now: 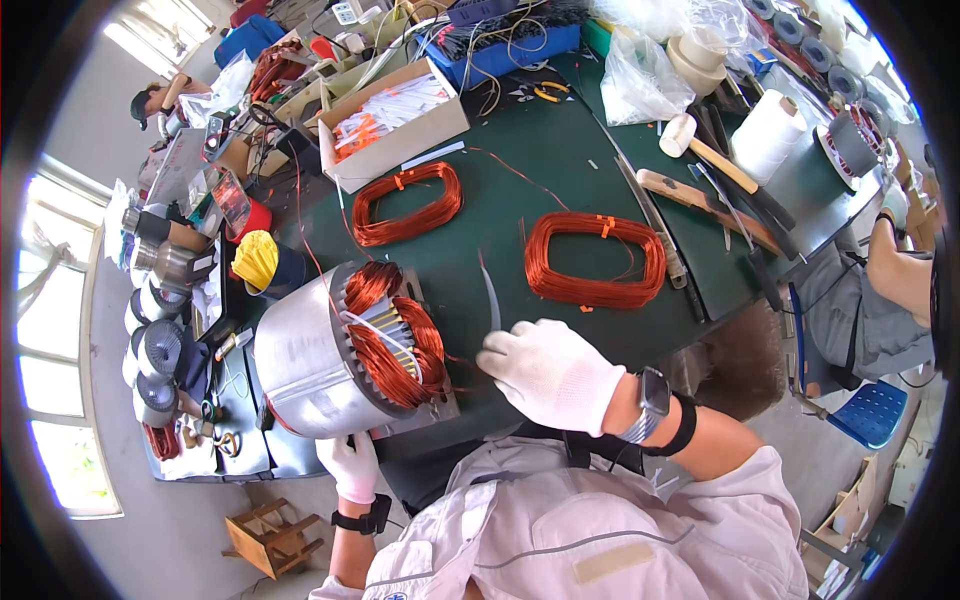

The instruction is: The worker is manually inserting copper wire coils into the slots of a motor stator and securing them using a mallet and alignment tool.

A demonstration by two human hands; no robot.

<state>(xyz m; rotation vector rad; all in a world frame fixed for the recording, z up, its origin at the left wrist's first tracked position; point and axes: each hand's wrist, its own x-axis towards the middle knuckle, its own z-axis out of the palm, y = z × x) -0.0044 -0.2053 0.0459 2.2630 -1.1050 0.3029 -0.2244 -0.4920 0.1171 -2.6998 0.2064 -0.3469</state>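
A silver metal motor stator (305, 355) lies on its side at the left of the table. Copper windings (392, 352) bulge from its open end, with a white strip across them. My gloved left hand (348, 468) is at the stator's near underside, its fingertips hidden there. To the right of the windings is my gloved right hand (548, 372), closed around the lower end of a thin grey curved blade-like tool (490, 292) that points away from me. Beyond the hands lie two tied copper wire coils, one at the left (446, 212) and one at the right (540, 275).
A cardboard box (400, 135) of white and orange strips stands at the back, beside a dark cup of yellow strips (256, 262). At the right are a mallet (710, 155), a white thread spool (768, 137) and long tools. Another person (880, 280) sits at far right.
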